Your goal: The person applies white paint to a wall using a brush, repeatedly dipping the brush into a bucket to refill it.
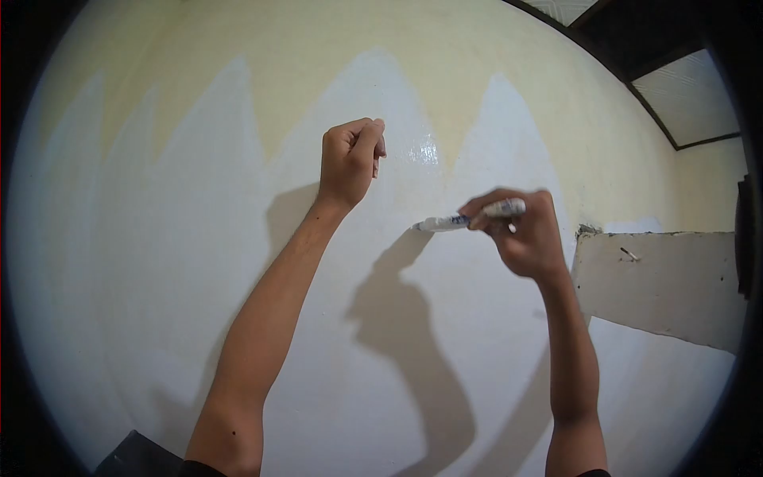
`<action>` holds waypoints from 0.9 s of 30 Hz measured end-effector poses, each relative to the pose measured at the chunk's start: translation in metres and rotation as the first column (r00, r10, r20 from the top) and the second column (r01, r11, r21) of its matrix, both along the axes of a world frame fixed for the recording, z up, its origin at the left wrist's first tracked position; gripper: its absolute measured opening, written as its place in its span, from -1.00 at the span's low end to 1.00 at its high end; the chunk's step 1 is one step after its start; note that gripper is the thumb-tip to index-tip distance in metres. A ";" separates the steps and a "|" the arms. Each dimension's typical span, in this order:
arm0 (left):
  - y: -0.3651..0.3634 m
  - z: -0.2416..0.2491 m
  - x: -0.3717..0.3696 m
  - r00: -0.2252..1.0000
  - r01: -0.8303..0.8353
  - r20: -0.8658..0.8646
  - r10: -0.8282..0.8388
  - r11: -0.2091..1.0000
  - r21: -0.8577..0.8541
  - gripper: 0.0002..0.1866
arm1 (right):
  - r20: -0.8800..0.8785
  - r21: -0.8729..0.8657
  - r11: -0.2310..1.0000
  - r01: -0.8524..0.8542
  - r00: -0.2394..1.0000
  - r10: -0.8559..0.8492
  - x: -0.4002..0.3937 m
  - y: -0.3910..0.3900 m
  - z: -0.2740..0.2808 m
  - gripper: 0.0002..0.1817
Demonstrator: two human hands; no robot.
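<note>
A white marker pen (442, 224) with dark blue print lies nearly level in my right hand (528, 230), my fingers closed around it. Its narrow end points left, at or very near the pale wall (334, 381); contact is hard to confirm. Up and to the left, my left hand (350, 159) is raised in front of the wall with its fingers curled closed. Whatever that hand holds, if anything, is hidden by the fingers. Pale peaked shapes (377, 87) stand out against the yellowish upper wall (302, 48).
A grey panel (656, 278) with rough edges is on the wall at the right, with a small pin-like piece (629, 254) on it. Dark beams (636, 48) cross the ceiling at upper right. A dark object (139, 457) shows at the lower left. Shadows of my arms fall across the wall.
</note>
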State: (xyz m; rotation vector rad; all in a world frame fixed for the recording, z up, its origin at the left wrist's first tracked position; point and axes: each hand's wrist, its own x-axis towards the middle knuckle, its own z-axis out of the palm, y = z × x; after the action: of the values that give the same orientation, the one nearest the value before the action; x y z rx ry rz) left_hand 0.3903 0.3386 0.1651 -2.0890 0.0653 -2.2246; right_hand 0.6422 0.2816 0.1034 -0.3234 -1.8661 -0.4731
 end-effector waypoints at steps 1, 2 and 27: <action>0.001 0.000 0.000 1.000 0.006 0.002 -0.006 1.000 0.002 -0.52 | 0.014 0.011 1.000 -0.027 1.000 0.027 -0.005 0.003 0.012 -0.81; 0.001 0.002 0.000 1.000 0.012 0.004 -0.012 1.000 0.005 -0.51 | 0.028 0.021 0.998 -0.054 0.998 0.054 -0.011 0.008 0.027 -0.81; -0.007 0.006 -0.023 1.000 -0.007 0.016 0.006 0.999 0.052 -0.52 | 0.091 0.543 0.835 -0.088 0.995 0.046 -0.050 0.089 0.036 -0.60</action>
State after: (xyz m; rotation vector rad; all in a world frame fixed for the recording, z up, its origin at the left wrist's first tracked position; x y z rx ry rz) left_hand 0.3669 0.3318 0.1713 -2.0422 0.1135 -2.2104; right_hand 0.5917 0.3703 0.1390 0.1500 -1.7163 -0.9539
